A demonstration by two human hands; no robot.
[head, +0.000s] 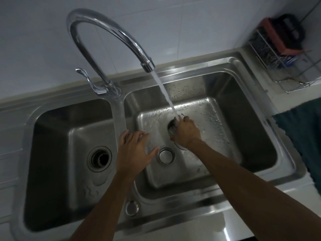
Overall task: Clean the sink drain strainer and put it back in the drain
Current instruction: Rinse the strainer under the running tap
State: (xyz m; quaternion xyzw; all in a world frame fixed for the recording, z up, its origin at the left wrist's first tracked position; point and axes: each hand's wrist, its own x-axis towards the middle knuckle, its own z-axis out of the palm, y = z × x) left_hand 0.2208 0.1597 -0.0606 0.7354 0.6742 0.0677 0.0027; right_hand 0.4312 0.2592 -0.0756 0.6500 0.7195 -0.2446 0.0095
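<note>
My right hand (186, 133) is closed around a dark round drain strainer (172, 126), held above the floor of the right sink basin (217, 119). The water stream (165, 91) from the faucet falls onto the strainer and my fingers. Most of the strainer is hidden by the hand. A round metal stopper-like piece (165, 155) sits on the basin floor just left of my right wrist. My left hand (133, 152) rests with fingers spread on the divider between the basins and holds nothing. The left basin's drain (99, 158) is open and dark.
The curved chrome faucet (97, 32) rises behind the divider, its lever (86, 79) on the left. A wire rack (284, 66) with sponges stands at the back right of the counter. A dark green cloth (302, 129) lies right of the sink.
</note>
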